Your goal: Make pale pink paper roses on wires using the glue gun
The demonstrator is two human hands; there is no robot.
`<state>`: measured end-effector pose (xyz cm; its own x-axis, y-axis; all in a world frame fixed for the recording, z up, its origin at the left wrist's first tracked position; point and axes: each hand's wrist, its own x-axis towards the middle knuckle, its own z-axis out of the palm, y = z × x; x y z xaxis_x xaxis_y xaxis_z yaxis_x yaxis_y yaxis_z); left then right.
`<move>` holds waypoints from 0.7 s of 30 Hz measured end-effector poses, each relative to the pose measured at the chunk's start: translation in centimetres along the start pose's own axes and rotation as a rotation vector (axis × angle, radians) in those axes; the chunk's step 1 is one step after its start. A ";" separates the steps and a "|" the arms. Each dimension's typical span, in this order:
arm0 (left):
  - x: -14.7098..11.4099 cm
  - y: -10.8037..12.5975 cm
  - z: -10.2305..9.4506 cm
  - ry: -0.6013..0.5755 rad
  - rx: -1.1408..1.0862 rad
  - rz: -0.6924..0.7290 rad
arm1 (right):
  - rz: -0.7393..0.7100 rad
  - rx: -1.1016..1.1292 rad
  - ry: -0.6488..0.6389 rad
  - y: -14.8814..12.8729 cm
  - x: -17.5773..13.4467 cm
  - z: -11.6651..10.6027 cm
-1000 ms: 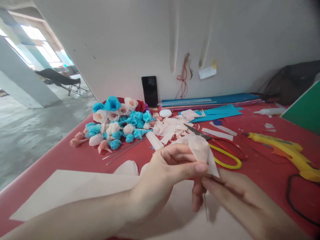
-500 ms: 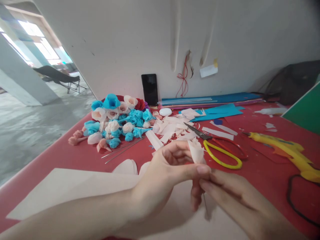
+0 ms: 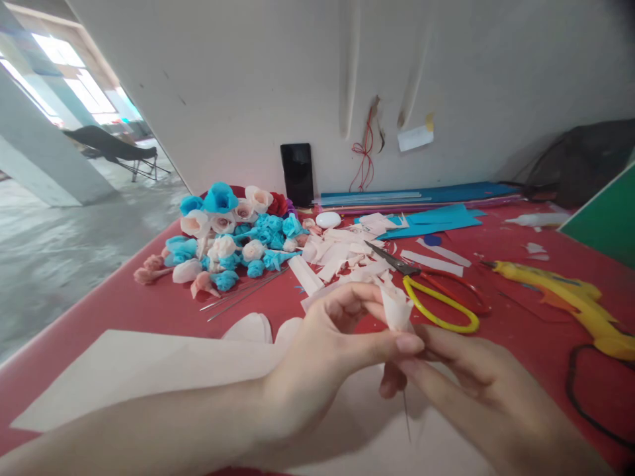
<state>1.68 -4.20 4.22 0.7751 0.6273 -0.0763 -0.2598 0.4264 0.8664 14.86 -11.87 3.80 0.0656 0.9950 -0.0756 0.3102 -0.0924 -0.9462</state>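
A pale pink paper flower [image 3: 397,309] on a thin wire stem [image 3: 407,416] stands upright between my hands. Around its base, my left hand [image 3: 342,344] is closed, thumb and fingers pinching the paper. Pressed against the same spot from the right, my right hand [image 3: 461,377] is closed too, its fingertips at the flower's bottom where the stem comes out. The pinched base is hidden by my fingers. Under my hands lies a large pale paper sheet [image 3: 149,370], with cut paper petals [image 3: 248,328] at its far edge.
Scissors [image 3: 436,297] with yellow and red handles and a yellow glue gun [image 3: 560,297] lie to the right. Paper scraps [image 3: 342,251] and finished blue and pink paper flowers [image 3: 223,244] cover the back left. A phone [image 3: 297,174] leans on the wall. Metal wires [image 3: 238,299] lie nearby.
The flower and both hands have shifted slightly to the right and down. My right hand's fingers have moved a little around the flower's base; both hands keep their grip.
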 end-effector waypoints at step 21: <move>-0.3 0.0 -0.4 -0.028 0.126 0.073 | -0.276 -0.120 0.205 0.8 0.0 0.2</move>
<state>1.24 -4.12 4.05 0.7728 0.6347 0.0017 -0.2431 0.2936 0.9245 14.95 -11.97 2.94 0.1487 0.9558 0.2535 0.4514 0.1625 -0.8774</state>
